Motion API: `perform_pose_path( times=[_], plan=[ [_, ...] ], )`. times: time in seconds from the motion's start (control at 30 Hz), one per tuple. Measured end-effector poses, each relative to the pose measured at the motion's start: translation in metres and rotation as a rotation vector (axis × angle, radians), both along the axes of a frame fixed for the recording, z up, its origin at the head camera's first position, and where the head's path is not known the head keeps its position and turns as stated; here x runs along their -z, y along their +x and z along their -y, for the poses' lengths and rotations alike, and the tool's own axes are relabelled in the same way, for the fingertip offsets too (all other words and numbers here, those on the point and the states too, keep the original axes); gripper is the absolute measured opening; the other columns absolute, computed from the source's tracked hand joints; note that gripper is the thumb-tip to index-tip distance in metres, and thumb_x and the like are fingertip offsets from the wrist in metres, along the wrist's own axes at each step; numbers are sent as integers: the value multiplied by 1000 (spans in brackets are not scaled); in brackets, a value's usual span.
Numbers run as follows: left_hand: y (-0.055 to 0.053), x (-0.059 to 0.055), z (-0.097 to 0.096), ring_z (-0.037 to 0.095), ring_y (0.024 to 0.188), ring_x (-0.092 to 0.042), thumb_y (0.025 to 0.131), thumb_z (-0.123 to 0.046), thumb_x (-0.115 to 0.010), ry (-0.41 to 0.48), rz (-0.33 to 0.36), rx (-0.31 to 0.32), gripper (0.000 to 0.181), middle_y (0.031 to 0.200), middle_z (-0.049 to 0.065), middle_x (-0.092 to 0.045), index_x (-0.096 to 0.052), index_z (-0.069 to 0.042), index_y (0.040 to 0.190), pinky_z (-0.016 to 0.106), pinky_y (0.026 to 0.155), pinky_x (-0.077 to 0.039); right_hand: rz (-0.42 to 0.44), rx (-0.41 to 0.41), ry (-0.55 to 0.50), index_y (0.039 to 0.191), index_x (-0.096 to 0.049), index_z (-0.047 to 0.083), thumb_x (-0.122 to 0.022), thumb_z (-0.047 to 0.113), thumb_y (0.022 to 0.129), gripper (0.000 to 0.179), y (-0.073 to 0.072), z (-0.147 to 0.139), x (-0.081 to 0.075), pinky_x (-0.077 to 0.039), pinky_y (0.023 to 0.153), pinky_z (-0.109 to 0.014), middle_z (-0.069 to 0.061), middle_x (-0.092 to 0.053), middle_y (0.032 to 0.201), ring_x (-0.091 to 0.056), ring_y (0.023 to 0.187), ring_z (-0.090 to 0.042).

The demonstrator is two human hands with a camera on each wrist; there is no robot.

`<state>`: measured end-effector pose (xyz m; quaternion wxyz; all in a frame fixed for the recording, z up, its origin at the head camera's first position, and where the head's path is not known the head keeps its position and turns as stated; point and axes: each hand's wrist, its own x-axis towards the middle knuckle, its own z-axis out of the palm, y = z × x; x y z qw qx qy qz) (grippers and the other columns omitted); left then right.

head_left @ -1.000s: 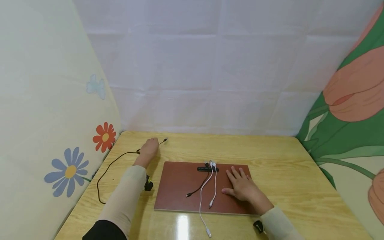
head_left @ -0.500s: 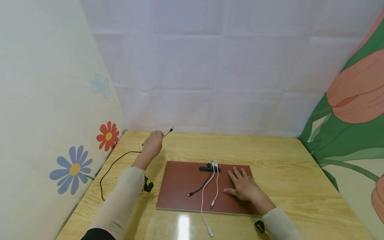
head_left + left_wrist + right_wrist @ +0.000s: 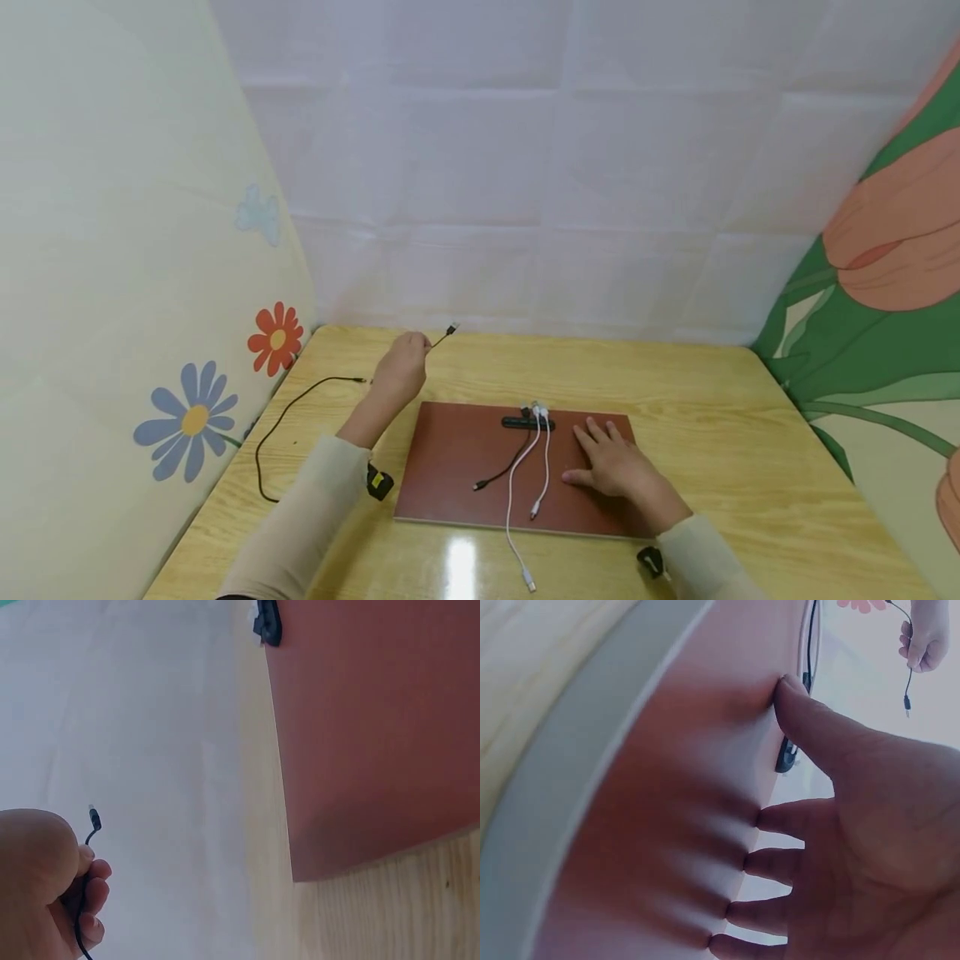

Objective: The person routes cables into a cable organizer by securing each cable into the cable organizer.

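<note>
My left hand (image 3: 401, 367) is raised above the table left of the board and pinches a short black USB cable (image 3: 80, 904). The cable's plug (image 3: 452, 329) sticks out past my fingertips, up and to the right. On the reddish-brown board (image 3: 442, 467), my right hand (image 3: 618, 467) rests with spread fingers, the fingertips touching its surface. Left of that hand, a black USB hub (image 3: 513, 422) sits near the board's far edge. One short black cable (image 3: 502, 472) and two white cables (image 3: 511, 508) run from the hub towards the near side.
A longer black cable (image 3: 259, 467) lies curved on the wooden table (image 3: 697, 392) at the left. One white cable's end hangs over the board's near edge onto the table. A white cloth (image 3: 480, 167) stands behind, with flowered cloths at both sides.
My left hand has lifted from the table with the black USB cable and moved right. The longer black cable stays on the table. My right hand keeps resting on the board.
</note>
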<state>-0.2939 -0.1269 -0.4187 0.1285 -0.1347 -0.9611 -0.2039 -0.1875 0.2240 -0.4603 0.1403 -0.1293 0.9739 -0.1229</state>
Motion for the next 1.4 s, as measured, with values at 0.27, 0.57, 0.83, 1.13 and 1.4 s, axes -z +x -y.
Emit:
perform_pose_path(
  times=[0.27,0.57,0.83,1.13,1.4],
  plan=[
    [14,3,-12,30,92,-60,107,-10,-47,44,-34,26,16,100,15,-62,-60,0,104,42,77,-54,19,10,-38,148,-45,-5,-65,50,96,79,-9,1,-7,-29,108,-72,-33,-33,156,-25,141,-61],
    [33,2,-28,26,93,-61,108,-11,-47,40,-27,19,16,102,12,-62,-60,-2,105,39,75,-55,-68,38,-234,144,-52,-4,-63,32,101,57,-24,16,-18,-40,107,-60,-25,-54,143,-49,133,-46],
    [48,8,-44,24,92,-60,108,-11,-47,29,-58,42,15,102,11,-62,-59,-3,104,38,75,-54,-120,58,-388,141,-58,4,-60,37,102,50,-36,42,-35,-50,99,-53,-16,-63,135,-62,122,-35],
    [63,11,-63,21,86,-57,105,-6,-52,-32,-128,74,8,96,8,-59,-59,-3,103,32,67,-54,-113,113,-534,137,-62,6,-59,34,104,43,-43,65,-41,-52,96,-50,-11,-68,128,-63,118,-31],
    [69,17,-73,20,84,-58,103,-7,-56,-63,-169,100,5,93,6,-59,-60,-5,104,30,64,-53,-61,164,-637,134,-65,8,-53,41,105,45,-56,79,-38,-54,92,-47,-8,-73,115,-69,106,-26]
  ],
)
